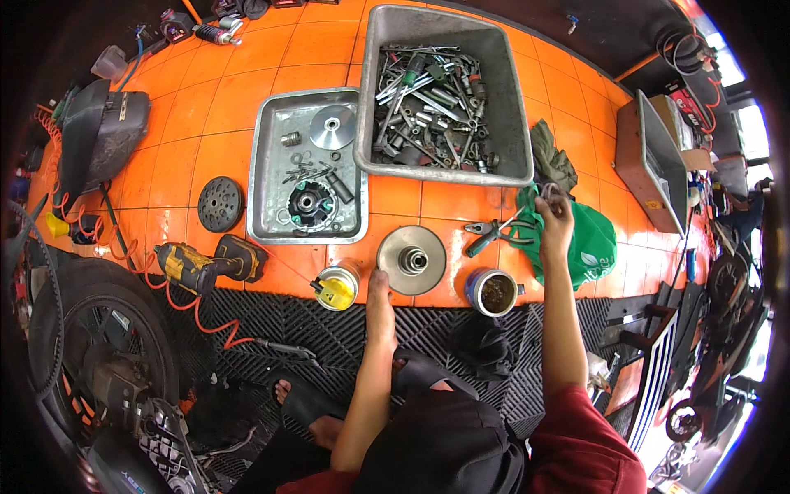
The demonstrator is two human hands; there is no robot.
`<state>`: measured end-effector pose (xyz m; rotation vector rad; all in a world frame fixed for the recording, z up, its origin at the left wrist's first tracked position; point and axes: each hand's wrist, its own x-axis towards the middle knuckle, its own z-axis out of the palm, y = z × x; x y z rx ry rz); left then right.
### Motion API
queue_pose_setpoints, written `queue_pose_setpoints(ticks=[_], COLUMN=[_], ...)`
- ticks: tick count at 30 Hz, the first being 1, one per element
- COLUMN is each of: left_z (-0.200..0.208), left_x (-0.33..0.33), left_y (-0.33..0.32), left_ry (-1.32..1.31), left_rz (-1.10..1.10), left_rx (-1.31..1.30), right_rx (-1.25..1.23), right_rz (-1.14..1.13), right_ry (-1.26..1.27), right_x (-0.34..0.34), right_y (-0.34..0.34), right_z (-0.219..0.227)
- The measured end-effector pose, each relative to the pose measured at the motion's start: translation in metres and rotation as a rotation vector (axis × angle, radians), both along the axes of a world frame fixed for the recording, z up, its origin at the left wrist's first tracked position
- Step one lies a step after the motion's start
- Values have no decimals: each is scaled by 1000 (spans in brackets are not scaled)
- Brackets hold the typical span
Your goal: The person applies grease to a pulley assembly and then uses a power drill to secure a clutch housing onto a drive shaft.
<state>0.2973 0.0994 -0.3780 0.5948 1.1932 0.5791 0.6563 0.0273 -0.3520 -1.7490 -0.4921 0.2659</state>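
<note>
My left hand (pixel 380 311) grips the left rim of a round metal pulley disc (pixel 395 267) with a raised central hub; its thumb shows and the other fingers are hidden. On the right, my right hand (pixel 557 221) is closed on a green cloth bag (pixel 591 245), bunched up beside its fingers. Between the hands lie pliers (pixel 499 235) with green-and-black handles. A blue mug-like can (pixel 494 293) of brownish contents stands below them. Left of the disc is an open can (pixel 338 288) with a yellow brush-like piece in it.
A grey bin (pixel 514 107) heaped with tools and a metal tray (pixel 257 189) of parts stand ahead. A dark round part (pixel 220 204), a yellow-black impact wrench (pixel 197 267) and an orange coiled hose (pixel 197 317) lie left. A motorcycle wheel (pixel 107 321) stands at lower left.
</note>
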Motion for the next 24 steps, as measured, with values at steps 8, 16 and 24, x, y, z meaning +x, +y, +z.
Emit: queue_pose_setpoints(ticks=[8, 16, 24], left_z=[2, 9, 5], left_x=[-18, -21, -33], left_y=[-32, -34, -41], left_ry=[135, 167, 268], left_rz=[-92, -100, -190], left_rx=[147, 220, 297], right_rx=[309, 9, 316], right_rz=[53, 513, 425], right_ry=[-59, 43, -106], right_x=[-102, -184, -228], right_y=[-15, 0, 9], right_z=[102, 77, 24])
